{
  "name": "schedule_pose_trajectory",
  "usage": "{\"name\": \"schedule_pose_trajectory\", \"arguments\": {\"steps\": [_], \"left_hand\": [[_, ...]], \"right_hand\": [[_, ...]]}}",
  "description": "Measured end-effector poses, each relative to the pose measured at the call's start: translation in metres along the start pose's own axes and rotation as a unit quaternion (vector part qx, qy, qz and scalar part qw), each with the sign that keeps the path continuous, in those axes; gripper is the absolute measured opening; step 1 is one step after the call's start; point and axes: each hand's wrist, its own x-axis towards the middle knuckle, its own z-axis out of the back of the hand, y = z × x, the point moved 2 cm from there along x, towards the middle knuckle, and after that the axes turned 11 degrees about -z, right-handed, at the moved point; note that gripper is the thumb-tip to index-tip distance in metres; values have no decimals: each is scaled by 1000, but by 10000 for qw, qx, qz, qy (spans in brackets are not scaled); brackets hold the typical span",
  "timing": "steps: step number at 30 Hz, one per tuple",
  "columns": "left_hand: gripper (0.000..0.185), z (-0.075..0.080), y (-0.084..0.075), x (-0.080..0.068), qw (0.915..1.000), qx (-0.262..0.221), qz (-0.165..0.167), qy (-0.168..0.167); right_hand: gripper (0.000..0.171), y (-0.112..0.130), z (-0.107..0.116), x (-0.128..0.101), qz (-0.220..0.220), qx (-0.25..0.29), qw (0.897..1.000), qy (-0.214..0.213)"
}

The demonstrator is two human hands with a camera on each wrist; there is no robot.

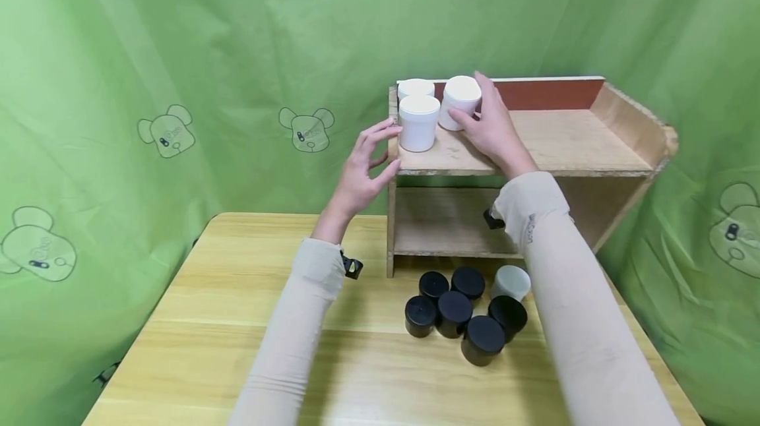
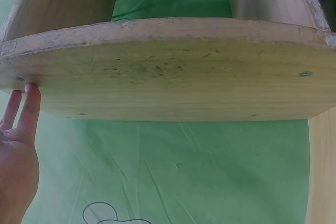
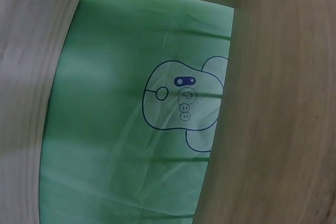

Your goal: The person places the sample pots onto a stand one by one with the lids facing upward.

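Note:
My right hand (image 1: pixel 495 130) grips a white lidded jar (image 1: pixel 461 93) between thumb and fingers, upright on the top level of a wooden shelf (image 1: pixel 558 142). To its left on that level stand two more white jars, a front jar (image 1: pixel 418 129) and a back jar (image 1: pixel 415 87) partly hidden behind it. My left hand (image 1: pixel 361 175) has its fingers spread at the shelf's left side, near the front jar. In the left wrist view, fingertips of the left hand (image 2: pixel 20 166) touch the outer face of the side panel (image 2: pixel 173 87). The right wrist view shows no hand.
On the wooden table (image 1: pixel 237 301), in front of the shelf, several black-lidded jars (image 1: pixel 454 310) cluster with one pale-lidded jar (image 1: pixel 510 281). The shelf's lower level (image 1: pixel 445 221) lies under the right forearm. A green curtain (image 1: pixel 237 50) surrounds the table.

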Motion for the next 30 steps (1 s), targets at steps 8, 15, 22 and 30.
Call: {"name": "schedule_pose_trajectory", "arguments": {"steps": [8,15,22,30], "left_hand": [[54,-2,0,-1,10000,14,-40,1],[54,-2,-1,0,9999,58,-132,7],[53,-3,-2,1,10000,55,2,59],[53,-4,0,-1,10000,23,16,-11]], "right_hand": [[86,-2,-1,1,-126,-493,9985,207],[84,-1,-1,2,-110,-446,9987,241],[86,-4,2,-1,-167,-559,9980,259],[88,-7,3,-2,-128,-315,9988,365]]}}
